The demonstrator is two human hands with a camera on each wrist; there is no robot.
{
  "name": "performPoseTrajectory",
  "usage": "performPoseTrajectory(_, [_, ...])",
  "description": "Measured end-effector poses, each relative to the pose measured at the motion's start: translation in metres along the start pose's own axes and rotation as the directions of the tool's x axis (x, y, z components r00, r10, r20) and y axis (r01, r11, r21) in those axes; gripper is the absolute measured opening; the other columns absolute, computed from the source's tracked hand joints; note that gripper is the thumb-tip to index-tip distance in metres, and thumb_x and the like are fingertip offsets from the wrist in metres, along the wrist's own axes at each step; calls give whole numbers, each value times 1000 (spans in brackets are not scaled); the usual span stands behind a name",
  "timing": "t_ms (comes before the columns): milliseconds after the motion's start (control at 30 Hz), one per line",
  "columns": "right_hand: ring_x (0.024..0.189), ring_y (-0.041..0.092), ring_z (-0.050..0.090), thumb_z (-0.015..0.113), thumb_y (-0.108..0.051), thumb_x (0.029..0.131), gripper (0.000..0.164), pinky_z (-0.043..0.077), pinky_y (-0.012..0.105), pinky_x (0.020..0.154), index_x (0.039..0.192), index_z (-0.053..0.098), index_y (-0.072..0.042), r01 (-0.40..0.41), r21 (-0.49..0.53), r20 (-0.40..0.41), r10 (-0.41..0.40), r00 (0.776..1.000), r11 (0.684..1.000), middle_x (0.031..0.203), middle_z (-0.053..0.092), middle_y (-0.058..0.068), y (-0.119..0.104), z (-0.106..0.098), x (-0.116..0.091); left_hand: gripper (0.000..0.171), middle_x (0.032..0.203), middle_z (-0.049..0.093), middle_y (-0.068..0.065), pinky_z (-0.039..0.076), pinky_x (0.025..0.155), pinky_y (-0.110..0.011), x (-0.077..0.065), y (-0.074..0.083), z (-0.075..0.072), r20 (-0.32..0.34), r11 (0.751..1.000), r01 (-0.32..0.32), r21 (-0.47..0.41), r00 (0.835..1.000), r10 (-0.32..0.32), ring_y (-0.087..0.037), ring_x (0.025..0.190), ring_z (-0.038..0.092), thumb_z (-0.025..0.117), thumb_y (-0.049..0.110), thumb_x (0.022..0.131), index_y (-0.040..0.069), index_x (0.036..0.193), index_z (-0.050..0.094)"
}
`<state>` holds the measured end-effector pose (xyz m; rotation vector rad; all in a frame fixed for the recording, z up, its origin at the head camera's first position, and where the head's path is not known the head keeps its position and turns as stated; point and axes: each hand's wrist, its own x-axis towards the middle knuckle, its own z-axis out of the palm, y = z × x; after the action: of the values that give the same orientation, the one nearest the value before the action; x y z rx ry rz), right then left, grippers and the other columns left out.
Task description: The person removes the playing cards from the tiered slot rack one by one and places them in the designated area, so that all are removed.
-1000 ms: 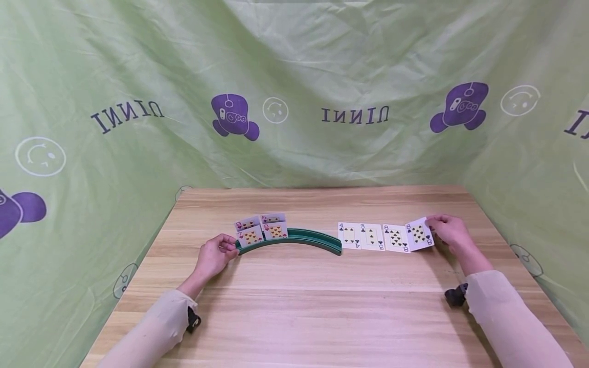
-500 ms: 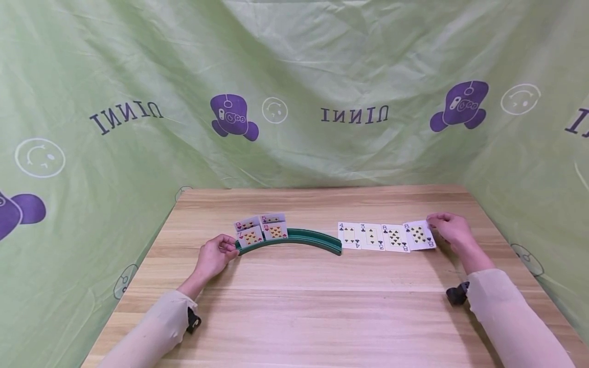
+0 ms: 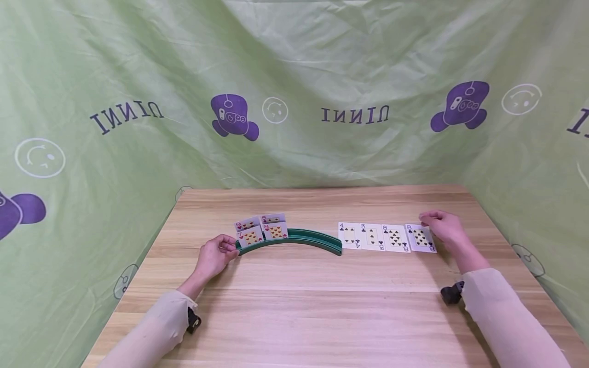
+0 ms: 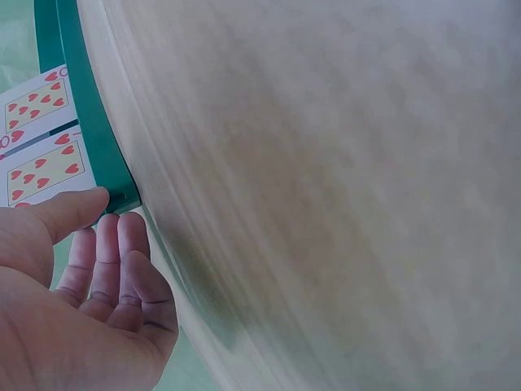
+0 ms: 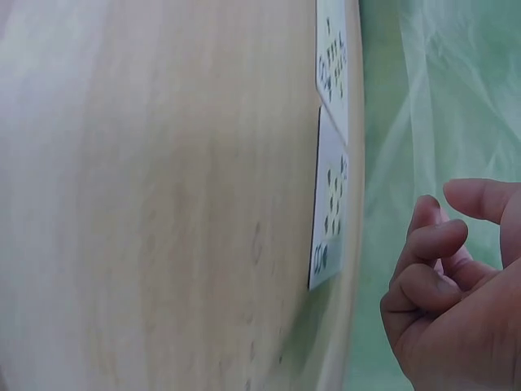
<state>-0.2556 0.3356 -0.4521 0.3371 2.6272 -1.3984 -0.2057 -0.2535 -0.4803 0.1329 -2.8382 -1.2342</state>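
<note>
My left hand [image 3: 216, 255] pinches the left end of a curved green card holder [image 3: 313, 236], its thumb over the end in the left wrist view. A seven of hearts [image 3: 250, 236] and an eight of hearts [image 3: 276, 231] stand in the holder's front slot, with a nine [image 3: 246, 223] and a five [image 3: 272, 218] behind. To the right, black-suit cards lie in a row: a four [image 3: 349, 235], a three [image 3: 372, 236] and two eights. My right hand [image 3: 444, 227] hovers at the top right corner of the last eight [image 3: 421, 238], fingers loosely curled, thumb apart, holding nothing.
A wooden table [image 3: 313, 306] carries everything. Green printed cloth [image 3: 299, 153] hangs behind and at both sides. Black wrist cameras sit at both sleeve cuffs, the right one [image 3: 452, 293] close over the tabletop.
The end eight, tilted up in my right hand a second ago, now lies flat in the row. My right hand has let go and shifted slightly left. The left hand has stayed still.
</note>
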Motion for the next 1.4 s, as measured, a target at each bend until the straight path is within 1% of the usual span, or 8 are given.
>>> performPoseTrajectory(167, [77,9,52,49,-34,103,53,47,26,63,144,45,-1,8,20,37,-8,999,1000,134,54,21,-7,4,-3,25,94,71,-11,53,73,-18,0,0,0,0,1000,-2,2,1000,2,-17,83,66,76,3,83,3,106,66])
performPoseTrajectory(367, [80,11,53,46,-34,104,52,49,27,67,144,44,-1,28,31,77,-30,997,999,134,54,21,-13,8,-3,25,95,72,-10,56,78,-25,0,0,0,0,1000,7,10,1000,-7,-17,84,67,77,4,83,4,106,66])
performPoseTrajectory(533, [90,16,56,45,-35,104,51,51,28,72,142,46,-1,51,23,68,-52,996,998,134,55,23,-16,13,-3,25,94,71,-11,56,77,-24,-1,0,1,0,1000,4,6,1000,-4,-17,84,66,76,3,83,3,106,66])
performPoseTrajectory(667, [85,14,56,47,-33,104,49,51,28,69,140,48,0,70,30,55,-72,996,997,131,57,23,-18,18,-3,24,94,71,-10,53,74,-18,-1,0,1,-2,1000,-2,10,1000,2,-17,83,66,76,3,83,3,105,66])
performPoseTrajectory(767, [79,11,56,49,-32,103,47,50,27,66,138,49,0,78,38,52,-80,995,996,130,59,23,-19,23,-2,24,93,71,-10,52,73,-18,-1,0,0,-1,1000,-6,14,1000,6,-16,83,66,76,3,84,3,105,66])
performPoseTrajectory(1033, [75,10,54,50,-30,103,44,46,25,60,136,52,-1,84,68,53,-88,995,994,124,61,21,-30,36,-4,24,93,70,-10,56,75,-23,-1,2,0,-10,1000,-7,6,1000,7,-15,82,65,76,4,83,3,105,66])
performPoseTrajectory(1267, [77,12,56,52,-27,102,42,47,24,61,135,53,0,101,107,81,-110,991,989,112,63,12,-41,48,-7,24,93,70,-10,55,75,-23,-1,1,0,-2,1000,-4,12,1000,4,-17,83,65,76,4,84,4,105,66])
performPoseTrajectory(1400, [77,12,57,53,-26,102,42,48,24,61,135,52,1,106,125,101,-119,988,986,114,62,14,-46,54,-9,25,95,71,-10,57,79,-28,0,0,0,7,1000,8,17,1000,-8,-18,85,66,76,5,84,4,107,66])
